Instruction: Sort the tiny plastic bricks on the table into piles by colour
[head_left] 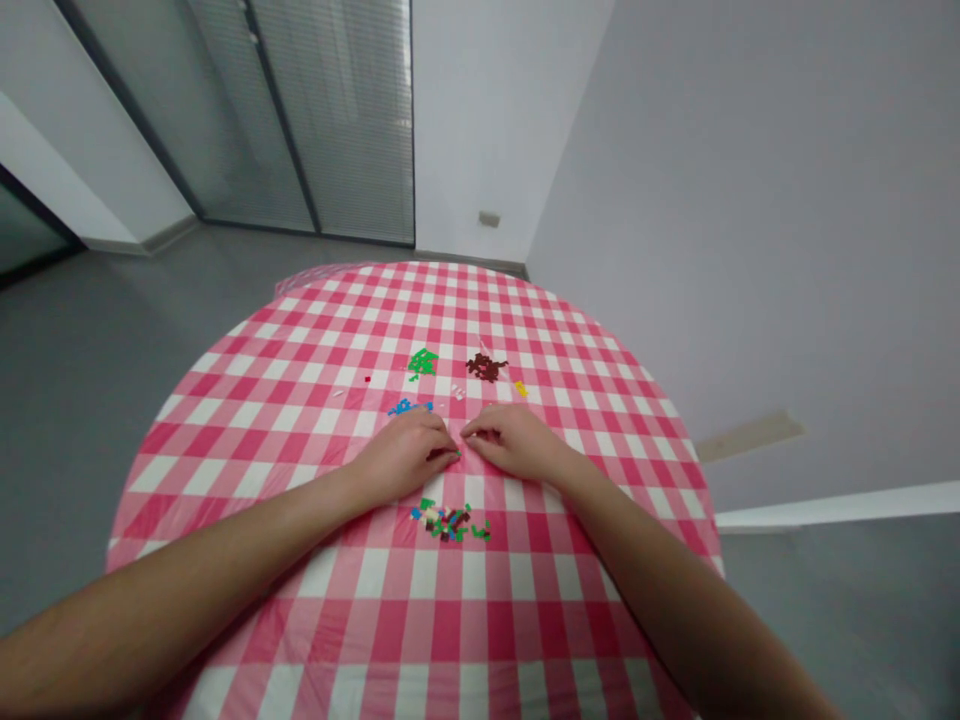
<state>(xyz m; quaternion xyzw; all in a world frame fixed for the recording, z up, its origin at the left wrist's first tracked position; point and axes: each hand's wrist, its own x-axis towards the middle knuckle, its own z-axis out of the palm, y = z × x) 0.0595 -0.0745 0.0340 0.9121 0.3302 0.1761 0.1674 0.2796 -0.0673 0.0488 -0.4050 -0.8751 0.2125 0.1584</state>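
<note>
My left hand (409, 448) and my right hand (514, 440) rest on a round table with a red and white checked cloth (315, 330), fingertips almost meeting. Both have fingers curled in a pinch. A tiny green piece (455, 455) shows at my left fingertips. What the right fingers hold is too small to name. Just below the hands lies a mixed pile of small coloured pieces (452, 522). Beyond the hands lie sorted little heaps: green (423, 362), dark brown (486, 367), blue (409, 407), yellow (520, 389) and a few white bits (457, 392).
A single red piece (367, 379) lies apart at the left. The table's edge curves away on both sides; grey floor (90, 340) surrounds it. A white wall stands at the right, glass doors with blinds (330, 110) at the back.
</note>
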